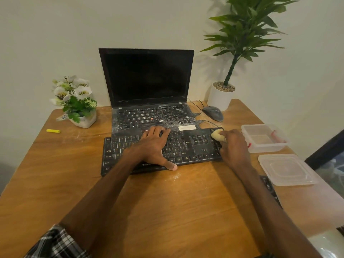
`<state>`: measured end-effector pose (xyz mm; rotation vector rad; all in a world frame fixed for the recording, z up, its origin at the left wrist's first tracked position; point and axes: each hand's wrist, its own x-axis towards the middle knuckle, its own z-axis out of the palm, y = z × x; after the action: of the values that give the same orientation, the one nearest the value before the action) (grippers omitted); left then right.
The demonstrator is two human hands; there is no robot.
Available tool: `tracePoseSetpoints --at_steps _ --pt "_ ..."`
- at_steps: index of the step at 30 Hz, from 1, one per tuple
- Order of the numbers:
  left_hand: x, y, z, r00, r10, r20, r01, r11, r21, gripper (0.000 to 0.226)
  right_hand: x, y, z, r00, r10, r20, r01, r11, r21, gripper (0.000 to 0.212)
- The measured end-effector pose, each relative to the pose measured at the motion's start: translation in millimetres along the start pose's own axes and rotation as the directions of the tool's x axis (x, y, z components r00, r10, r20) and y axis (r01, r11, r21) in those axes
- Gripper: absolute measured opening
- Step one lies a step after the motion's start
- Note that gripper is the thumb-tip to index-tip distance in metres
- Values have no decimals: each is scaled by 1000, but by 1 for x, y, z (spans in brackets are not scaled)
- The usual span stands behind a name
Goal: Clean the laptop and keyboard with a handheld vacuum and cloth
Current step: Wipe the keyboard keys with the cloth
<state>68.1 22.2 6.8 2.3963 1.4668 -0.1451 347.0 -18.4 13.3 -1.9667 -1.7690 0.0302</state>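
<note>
A black external keyboard [188, 146], dusted with white powder, lies on the wooden table in front of an open black laptop [149, 81] whose keys are also dusty. My left hand [154, 146] rests flat on the middle of the keyboard, fingers spread, thumb at its front edge. My right hand [233, 146] is at the keyboard's right end, closed on a pale yellow wad [217, 135] pressed against the far right corner keys. No handheld vacuum is in view.
A dusty mouse [213, 113] with its cable lies right of the laptop. An open plastic container [264, 137] and its lid [286, 169] sit at the right. A flower pot [78, 103], yellow marker [53, 130] and tall plant pot [220, 97] stand around the table.
</note>
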Motion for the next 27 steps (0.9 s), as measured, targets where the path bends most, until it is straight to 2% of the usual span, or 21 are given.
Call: tracePoseSetpoints --at_steps 3,6,9,13,15,19,27 --pt "-1 0 0 1000 4 -3 -4 1000 -4 146 -2 -5 -3 997 -47 55 44 998 54 46" --pt "-2 0 0 1000 3 -8 -3 1000 -9 147 6 3 -20 997 -29 67 19 988 152 35" --pt "-1 1 0 1000 2 -2 -2 1000 -13 146 15 18 -26 998 42 -42 -38 996 82 29" --pt "0 0 1 1000 -2 -2 2 1000 -13 147 7 3 -14 992 101 75 -105 993 52 44" --pt "1 -1 2 1000 -3 -3 3 1000 -13 148 1 -7 -7 992 101 76 -102 995 11 48" --pt "2 -3 3 1000 0 -6 0 1000 -16 149 -10 -21 2 997 67 36 -62 991 -118 45" --pt "1 -2 4 1000 8 -17 -8 1000 -14 148 -24 -56 3 989 88 114 -67 982 -176 41"
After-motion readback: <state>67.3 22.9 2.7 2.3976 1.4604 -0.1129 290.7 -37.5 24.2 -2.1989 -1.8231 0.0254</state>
